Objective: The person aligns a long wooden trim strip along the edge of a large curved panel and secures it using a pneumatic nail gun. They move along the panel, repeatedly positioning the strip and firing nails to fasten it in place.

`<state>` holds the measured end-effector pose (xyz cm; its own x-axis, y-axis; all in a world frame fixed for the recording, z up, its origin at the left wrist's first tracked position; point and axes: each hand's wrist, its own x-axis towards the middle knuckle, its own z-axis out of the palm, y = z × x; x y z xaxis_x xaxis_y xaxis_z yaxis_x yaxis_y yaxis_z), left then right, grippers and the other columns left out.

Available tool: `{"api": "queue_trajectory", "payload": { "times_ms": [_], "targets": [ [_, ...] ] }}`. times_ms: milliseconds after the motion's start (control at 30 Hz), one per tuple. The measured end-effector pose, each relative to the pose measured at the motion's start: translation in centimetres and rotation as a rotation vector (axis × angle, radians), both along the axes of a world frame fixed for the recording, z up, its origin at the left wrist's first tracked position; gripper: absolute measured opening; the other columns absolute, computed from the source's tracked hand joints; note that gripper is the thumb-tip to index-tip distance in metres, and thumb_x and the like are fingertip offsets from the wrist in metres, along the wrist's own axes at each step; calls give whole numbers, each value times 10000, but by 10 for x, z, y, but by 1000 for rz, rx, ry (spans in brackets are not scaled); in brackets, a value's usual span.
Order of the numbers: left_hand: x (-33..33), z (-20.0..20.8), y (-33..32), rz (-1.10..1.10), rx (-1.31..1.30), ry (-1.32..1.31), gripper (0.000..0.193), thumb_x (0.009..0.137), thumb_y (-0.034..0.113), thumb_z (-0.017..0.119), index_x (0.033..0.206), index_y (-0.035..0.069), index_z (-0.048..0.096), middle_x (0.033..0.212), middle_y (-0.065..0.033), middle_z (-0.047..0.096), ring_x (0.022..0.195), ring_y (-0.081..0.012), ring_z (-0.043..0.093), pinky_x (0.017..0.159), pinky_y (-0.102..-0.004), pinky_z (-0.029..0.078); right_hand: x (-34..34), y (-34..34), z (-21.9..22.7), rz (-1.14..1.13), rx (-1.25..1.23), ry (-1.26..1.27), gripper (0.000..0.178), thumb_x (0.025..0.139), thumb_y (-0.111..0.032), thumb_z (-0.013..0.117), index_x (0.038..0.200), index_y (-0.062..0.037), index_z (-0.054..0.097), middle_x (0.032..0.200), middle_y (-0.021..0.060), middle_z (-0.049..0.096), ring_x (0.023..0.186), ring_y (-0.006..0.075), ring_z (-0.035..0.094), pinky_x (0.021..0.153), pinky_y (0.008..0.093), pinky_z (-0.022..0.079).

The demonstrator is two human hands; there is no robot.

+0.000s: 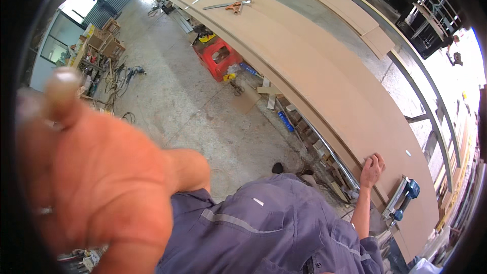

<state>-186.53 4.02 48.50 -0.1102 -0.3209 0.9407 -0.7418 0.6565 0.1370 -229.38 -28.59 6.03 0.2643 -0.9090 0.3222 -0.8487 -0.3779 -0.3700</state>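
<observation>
Item: long brown panel [324,71], on the person's right, long axis running from far left-front to near right. Right hand [373,170], nearer: laid on the near edge, fingers bent; grip cannot be told. Blue tool [407,201]: just beyond it, rightward. Left hand [111,172]: raised, well apart from panel, fingers blurred, closure unclear.

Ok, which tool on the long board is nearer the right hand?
The blue tool, close by the right hand; the orange-and-silver tool lies much farther up the board.
</observation>
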Motion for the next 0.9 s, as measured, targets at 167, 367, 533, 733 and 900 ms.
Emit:
{"api": "queue_trajectory", "payload": {
  "times_ms": [167,367,533,733,900],
  "targets": [
    [-6,13,-19,-12,16,-102,578,1035,581,464,1450,179,491,1309,-124,613,1107,-316,587,924,-498,488,-8,0,-7,-46,-9,9,187,919,-162,627,1035,-62,734,1292,96,655,1238,321,549,1057,423,462],
    [-8,-2,-2,98,-54,-33,545,1034,560,472,1402,159,508,1241,-126,614,1057,-297,586,890,-471,485,5,2,5,-31,30,-11,229,906,-105,623,1101,-28,714,1310,140,640,1259,347,540,1085,425,444],
    [-20,-8,-17,8,-133,10,519,1034,543,479,1363,143,521,1184,-127,615,1015,-280,585,862,-449,483,-18,-4,-26,-37,62,-98,182,879,-69,612,1019,-3,708,1243,150,646,1214,345,546,1066,428,445],
    [2,-43,-21,90,-94,114,491,1033,522,488,1315,123,538,1116,-128,616,964,-261,583,829,-422,480,-5,3,1,-54,9,-29,151,897,-103,625,978,-12,714,1247,137,653,1217,331,546,1055,429,447],
    [-4,-33,-28,115,-55,99,470,1033,505,495,1276,107,552,1059,-130,617,922,-244,582,801,-399,477,1,6,-2,-64,42,-90,155,910,-114,619,984,-21,718,1247,131,655,1233,330,541,1058,420,442]
  ]
}}
